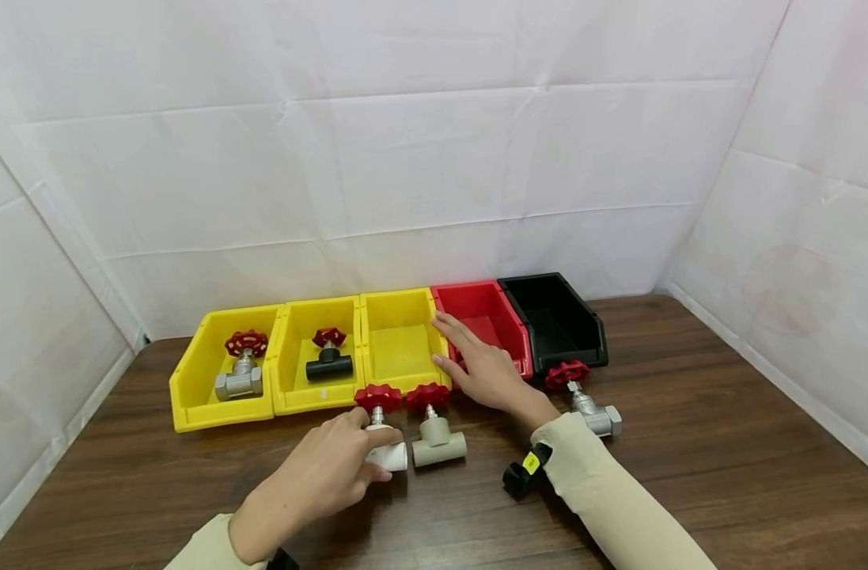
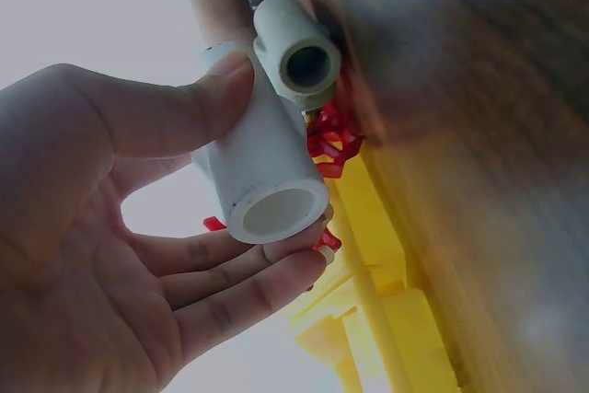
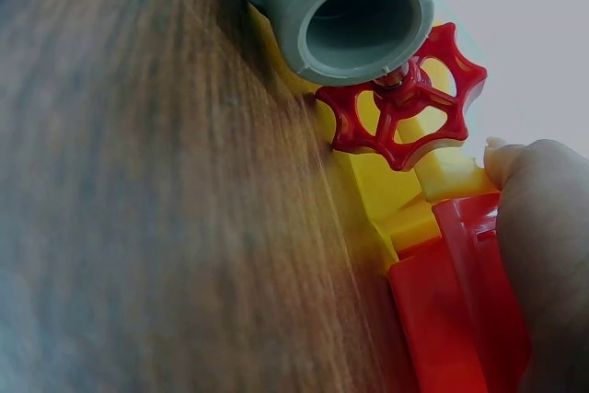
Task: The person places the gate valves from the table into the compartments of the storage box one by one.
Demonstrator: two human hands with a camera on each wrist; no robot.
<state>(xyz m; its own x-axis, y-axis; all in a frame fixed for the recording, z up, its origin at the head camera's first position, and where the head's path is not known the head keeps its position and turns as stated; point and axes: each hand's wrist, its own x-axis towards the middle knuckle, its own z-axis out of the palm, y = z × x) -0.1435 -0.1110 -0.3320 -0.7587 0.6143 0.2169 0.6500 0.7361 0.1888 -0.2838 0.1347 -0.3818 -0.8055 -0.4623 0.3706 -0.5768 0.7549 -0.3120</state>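
Pinching white valve [image 1: 391, 457] between thumb and fingers: left hand [image 1: 323, 467], in front of third yellow bin [image 1: 399, 356]. Right hand [image 1: 487, 374]: fingers extended, at adjoining walls of third yellow bin and red bin [image 1: 476, 297]. Left wrist view shows white valve's hollow pipe end; head view does not. Desk [image 1: 704, 412]: dark wood grain. Room: white sheeting [image 1: 434, 158] behind and at sides.
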